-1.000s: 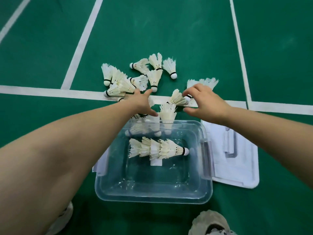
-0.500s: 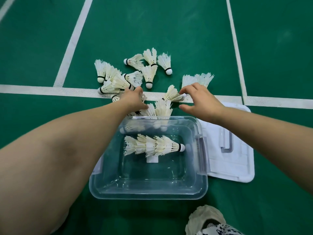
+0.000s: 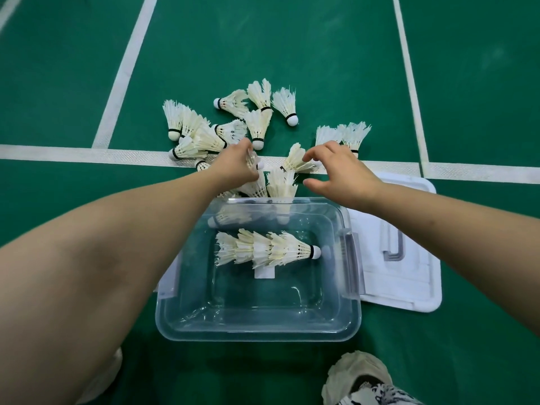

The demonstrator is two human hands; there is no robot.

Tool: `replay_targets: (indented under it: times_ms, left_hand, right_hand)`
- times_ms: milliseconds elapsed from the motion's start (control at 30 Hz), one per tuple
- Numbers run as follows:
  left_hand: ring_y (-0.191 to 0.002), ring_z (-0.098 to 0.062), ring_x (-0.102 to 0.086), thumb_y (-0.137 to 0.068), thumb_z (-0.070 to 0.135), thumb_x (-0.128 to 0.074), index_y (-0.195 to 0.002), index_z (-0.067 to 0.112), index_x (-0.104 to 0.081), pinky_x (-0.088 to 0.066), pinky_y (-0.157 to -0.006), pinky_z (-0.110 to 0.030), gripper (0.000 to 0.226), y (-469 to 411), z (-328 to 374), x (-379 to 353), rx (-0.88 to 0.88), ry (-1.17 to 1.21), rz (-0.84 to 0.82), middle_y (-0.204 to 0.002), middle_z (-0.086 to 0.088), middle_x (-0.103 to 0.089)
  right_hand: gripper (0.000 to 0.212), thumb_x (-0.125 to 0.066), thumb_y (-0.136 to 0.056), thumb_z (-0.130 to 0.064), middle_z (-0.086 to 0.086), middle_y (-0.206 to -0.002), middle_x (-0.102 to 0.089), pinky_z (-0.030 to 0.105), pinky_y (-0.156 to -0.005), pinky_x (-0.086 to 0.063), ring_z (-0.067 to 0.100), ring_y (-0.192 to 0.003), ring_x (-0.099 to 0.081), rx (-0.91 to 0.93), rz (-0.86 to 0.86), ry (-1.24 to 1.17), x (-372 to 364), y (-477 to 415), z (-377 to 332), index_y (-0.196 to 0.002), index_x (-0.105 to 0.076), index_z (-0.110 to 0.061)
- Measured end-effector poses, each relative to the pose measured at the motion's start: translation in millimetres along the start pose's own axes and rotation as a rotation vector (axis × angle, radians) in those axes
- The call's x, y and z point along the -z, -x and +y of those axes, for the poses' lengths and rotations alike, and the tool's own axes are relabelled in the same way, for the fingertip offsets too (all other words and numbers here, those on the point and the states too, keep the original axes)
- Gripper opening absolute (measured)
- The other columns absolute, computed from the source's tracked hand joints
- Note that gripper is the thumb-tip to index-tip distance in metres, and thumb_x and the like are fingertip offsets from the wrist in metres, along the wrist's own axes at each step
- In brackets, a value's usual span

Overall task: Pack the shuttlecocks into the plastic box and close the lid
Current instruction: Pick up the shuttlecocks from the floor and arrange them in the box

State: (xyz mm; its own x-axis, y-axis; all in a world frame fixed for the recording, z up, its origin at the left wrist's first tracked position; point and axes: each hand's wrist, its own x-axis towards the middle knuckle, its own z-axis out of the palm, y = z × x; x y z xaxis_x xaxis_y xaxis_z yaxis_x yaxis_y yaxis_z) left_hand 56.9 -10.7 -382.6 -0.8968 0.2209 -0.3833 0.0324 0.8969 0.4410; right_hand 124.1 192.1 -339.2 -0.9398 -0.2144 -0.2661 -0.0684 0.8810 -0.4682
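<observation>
Right hand (image 3: 343,175) now spread open, thumb and fingers apart above the shuttlecock (image 3: 296,160) pinched 1 second ago. Left hand (image 3: 238,166) now curled around another shuttlecock (image 3: 252,159), no longer resting flat.

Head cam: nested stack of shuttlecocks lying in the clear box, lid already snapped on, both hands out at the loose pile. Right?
Not quite. In the head view the lid is off, lying flat on the floor to the right of the open clear box. The rest holds: the nested stack lies inside, and the left hand and right hand are at the loose pile.
</observation>
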Motion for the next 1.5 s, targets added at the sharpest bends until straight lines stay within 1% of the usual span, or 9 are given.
replay_targets:
  times_ms: [200, 333, 467, 567, 767, 1000, 1167, 1333, 1500]
  left_hand:
    - [-0.085, -0.021, -0.049, -0.079, 0.017, -0.065, -0.117, 0.012, -0.043, -0.047, -0.071, -0.032, 0.044, 7, 3, 20, -0.017, 0.107, 0.184, -0.103, -0.007, -0.050]
    - [-0.084, -0.020, -0.045, -0.079, 0.018, -0.063, -0.115, 0.010, -0.043, -0.037, -0.071, -0.029, 0.043, 26, 18, 39, -0.055, 0.217, 0.375, -0.100, -0.005, -0.048]
    - [-0.088, -0.029, -0.058, -0.073, 0.026, -0.064, -0.108, 0.018, -0.041, -0.052, -0.078, -0.041, 0.042, 57, 40, 60, -0.107, 0.396, 0.479, -0.102, -0.011, -0.057]
    - [-0.080, -0.024, -0.056, -0.066, 0.031, -0.061, -0.099, 0.025, -0.036, -0.051, -0.078, -0.042, 0.042, 87, 56, 69, -0.151, 0.507, 0.505, -0.095, -0.006, -0.057]
    - [-0.070, -0.015, -0.050, -0.065, 0.030, -0.064, -0.098, 0.024, -0.038, -0.047, -0.074, -0.034, 0.042, 141, 68, 62, -0.184, 0.628, 0.449, -0.079, 0.007, -0.054]
    - [-0.075, -0.018, -0.053, -0.067, 0.031, -0.067, -0.096, 0.029, -0.040, -0.050, -0.079, -0.038, 0.040, 189, 54, 47, -0.086, 0.755, 0.413, -0.080, 0.005, -0.056]
    - [-0.062, -0.009, -0.042, -0.076, 0.027, -0.071, -0.102, 0.027, -0.040, -0.037, -0.056, -0.013, 0.040, 213, 28, 29, 0.007, 0.596, 0.381, -0.070, 0.008, -0.045]
    - [-0.064, -0.008, -0.046, -0.064, 0.037, -0.066, -0.100, 0.029, -0.041, -0.039, -0.062, -0.023, 0.044, 220, 11, 18, 0.073, 0.539, 0.313, -0.074, 0.009, -0.051]
    - [-0.065, -0.008, -0.046, -0.062, 0.035, -0.064, -0.103, 0.025, -0.042, -0.037, -0.060, -0.018, 0.048, 223, 5, -7, 0.140, 0.570, 0.222, -0.074, 0.012, -0.049]
  right_hand:
    - [0.042, -0.059, -0.086, -0.032, 0.004, -0.129, -0.046, 0.035, -0.103, -0.034, 0.023, -0.124, -0.039, -0.004, 0.036, -0.040, 3, 2, -2, -0.125, -0.048, -0.022]
    - [0.046, -0.061, -0.085, -0.033, 0.004, -0.127, -0.048, 0.034, -0.104, -0.036, 0.020, -0.122, -0.043, 0.011, 0.107, -0.112, 8, 6, -12, -0.127, -0.046, -0.020]
    - [0.062, -0.067, -0.081, -0.036, 0.004, -0.126, -0.051, 0.029, -0.096, -0.036, 0.018, -0.118, -0.046, 0.029, 0.201, -0.228, 20, 14, -33, -0.134, -0.039, -0.019]
    - [0.082, -0.073, -0.075, -0.039, 0.001, -0.131, -0.050, 0.031, -0.096, -0.037, 0.018, -0.119, -0.047, 0.054, 0.227, -0.274, 29, 24, -50, -0.141, -0.028, -0.022]
    - [0.101, -0.079, -0.071, -0.031, 0.003, -0.122, -0.056, 0.036, -0.092, -0.048, 0.022, -0.098, -0.061, 0.091, 0.214, -0.356, 37, 54, -75, -0.147, -0.012, -0.026]
    - [0.092, -0.076, -0.075, -0.030, -0.002, -0.114, -0.049, 0.030, -0.086, -0.045, 0.020, -0.084, -0.055, 0.117, 0.147, -0.292, 32, 92, -80, -0.146, -0.017, -0.032]
    - [0.086, -0.074, -0.076, -0.029, 0.001, -0.121, -0.053, 0.026, -0.088, -0.042, 0.013, -0.093, -0.052, 0.137, 0.085, -0.292, 21, 115, -73, -0.143, -0.021, -0.038]
    - [0.071, -0.068, -0.082, -0.028, -0.001, -0.143, -0.043, 0.026, -0.100, -0.035, 0.018, -0.127, -0.042, 0.192, -0.085, -0.129, -3, 125, -60, -0.141, -0.030, -0.037]
    - [0.067, -0.066, -0.081, -0.030, 0.004, -0.129, -0.053, 0.032, -0.086, -0.044, 0.025, -0.109, -0.053, 0.170, -0.196, 0.051, -17, 115, -52, -0.138, -0.030, -0.030]
